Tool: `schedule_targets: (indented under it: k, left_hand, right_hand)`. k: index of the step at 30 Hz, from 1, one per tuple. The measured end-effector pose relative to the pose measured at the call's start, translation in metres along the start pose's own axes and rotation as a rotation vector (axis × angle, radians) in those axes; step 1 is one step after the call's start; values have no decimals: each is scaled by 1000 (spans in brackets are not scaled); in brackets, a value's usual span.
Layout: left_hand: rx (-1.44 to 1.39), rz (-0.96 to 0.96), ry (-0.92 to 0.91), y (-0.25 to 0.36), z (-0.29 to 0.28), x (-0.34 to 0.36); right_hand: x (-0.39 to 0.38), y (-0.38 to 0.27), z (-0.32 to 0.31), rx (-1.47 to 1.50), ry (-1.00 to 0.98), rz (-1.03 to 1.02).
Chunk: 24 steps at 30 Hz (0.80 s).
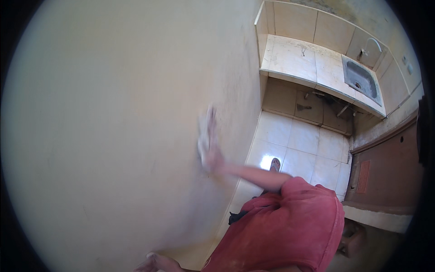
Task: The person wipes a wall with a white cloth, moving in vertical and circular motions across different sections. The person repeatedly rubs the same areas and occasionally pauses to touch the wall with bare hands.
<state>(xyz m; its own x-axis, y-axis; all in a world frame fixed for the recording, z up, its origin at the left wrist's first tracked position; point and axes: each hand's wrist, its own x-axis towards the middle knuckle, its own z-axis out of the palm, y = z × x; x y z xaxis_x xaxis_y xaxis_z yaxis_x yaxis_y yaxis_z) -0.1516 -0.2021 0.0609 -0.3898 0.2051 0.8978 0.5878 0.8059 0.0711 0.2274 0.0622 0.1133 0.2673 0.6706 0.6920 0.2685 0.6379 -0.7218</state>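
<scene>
My right hand, blurred by motion, grips a pale, flat cloth or pad against the beige painted wall. That forearm comes from the sleeve of my red shirt. Low in the view, my left hand is beside the same wall with its fingers apart and nothing seen in it; it is partly cut off by the lower edge.
A tiled counter with a steel sink and tap stands beyond, pipes beneath it. My sandalled foot is on the white tiled floor. A brown door panel is at right.
</scene>
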Motion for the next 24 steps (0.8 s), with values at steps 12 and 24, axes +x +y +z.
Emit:
schedule_targets:
  k: [12, 24]
  left_hand:
    - [-104, -142, -10, 19, 21, 12]
    - [-280, -115, -28, 72, -19, 10]
  right_hand:
    - [9, 3, 14, 36, 102, 30]
    - [83, 58, -8, -68, 160, -4]
